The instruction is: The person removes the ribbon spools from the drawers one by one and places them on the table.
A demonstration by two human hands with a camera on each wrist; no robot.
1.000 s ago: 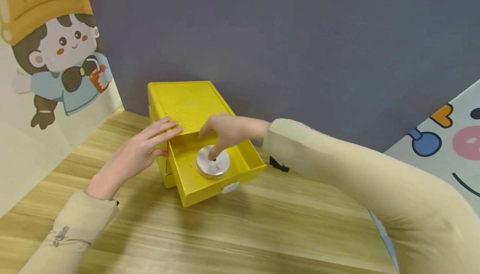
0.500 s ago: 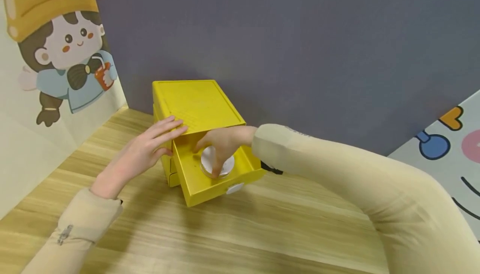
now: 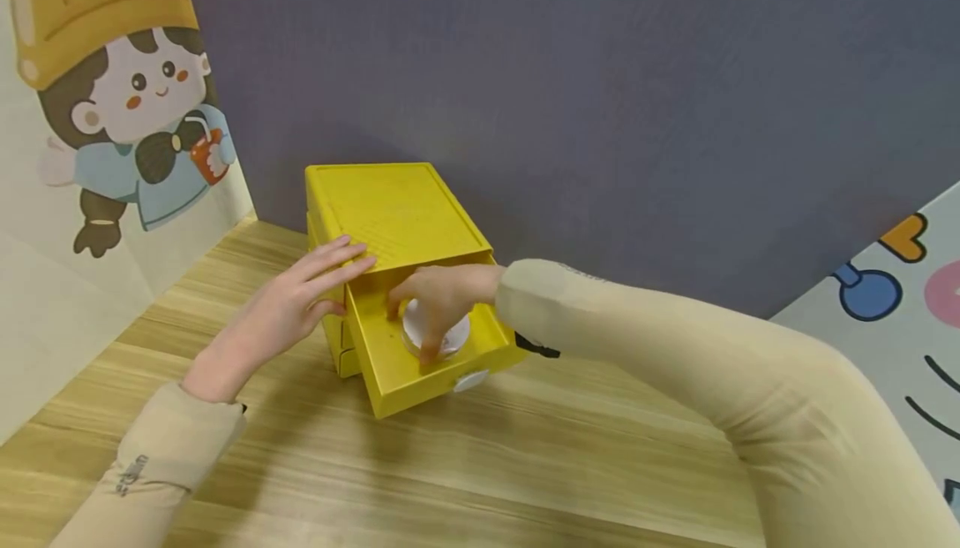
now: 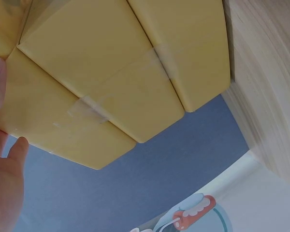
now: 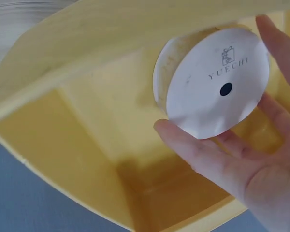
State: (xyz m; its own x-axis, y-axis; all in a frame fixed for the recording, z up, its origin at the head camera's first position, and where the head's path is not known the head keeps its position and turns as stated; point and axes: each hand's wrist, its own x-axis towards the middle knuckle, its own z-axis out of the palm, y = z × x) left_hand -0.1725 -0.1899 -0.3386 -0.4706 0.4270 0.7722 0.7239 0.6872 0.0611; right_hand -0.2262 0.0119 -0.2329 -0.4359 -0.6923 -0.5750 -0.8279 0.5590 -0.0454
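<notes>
A yellow drawer cabinet point(image 3: 390, 206) stands on the wooden table, with its top drawer point(image 3: 393, 402) pulled out. Inside it lies a ribbon spool point(image 5: 217, 82) with white round faces, a black centre hole and "YUECHI" print; a tan band shows between the faces. My right hand point(image 3: 441, 296) reaches into the drawer from above. Its thumb and fingers curl round the spool's rim, and in the head view they partly cover it. My left hand point(image 3: 288, 294) rests with extended fingers on the cabinet's top front left corner, thumb against the side.
A dark grey wall point(image 3: 600, 114) rises behind the cabinet. Cartoon-printed panels stand at the left and right. The drawer's front carries a small white handle point(image 3: 471, 380). Clear tape point(image 4: 87, 111) runs across the cabinet's side. The wooden table point(image 3: 487, 481) stretches in front.
My right hand has gone lower into the drawer, its fingers spreading from the spool's centre to round its rim. The left hand stays on the cabinet; the view has shifted slightly.
</notes>
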